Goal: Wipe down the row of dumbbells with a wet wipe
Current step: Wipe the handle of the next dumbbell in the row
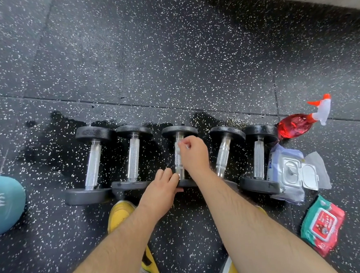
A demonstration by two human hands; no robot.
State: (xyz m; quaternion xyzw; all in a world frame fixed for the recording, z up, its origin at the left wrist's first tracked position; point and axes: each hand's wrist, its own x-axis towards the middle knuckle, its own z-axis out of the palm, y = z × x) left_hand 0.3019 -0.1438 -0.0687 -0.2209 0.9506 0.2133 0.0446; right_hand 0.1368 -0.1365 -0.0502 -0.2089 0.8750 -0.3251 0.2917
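Observation:
Several black dumbbells with chrome handles lie side by side on the speckled rubber floor. My right hand [193,151] grips a white wet wipe [178,147] against the upper handle of the middle dumbbell [179,131]. My left hand [162,189] rests on that dumbbell's near head, with its fingers over the rim. The leftmost dumbbell [92,163], its neighbour [133,157] and the two on the right [223,155] [258,155] lie untouched.
A red spray bottle [298,124] lies at the row's right end. Below it sits an open white wipes pack [290,172] and a red-and-green wipes pack [322,224]. The floor behind the dumbbells looks wet. A teal shoe [6,202] is at left, my yellow shoes [121,213] below.

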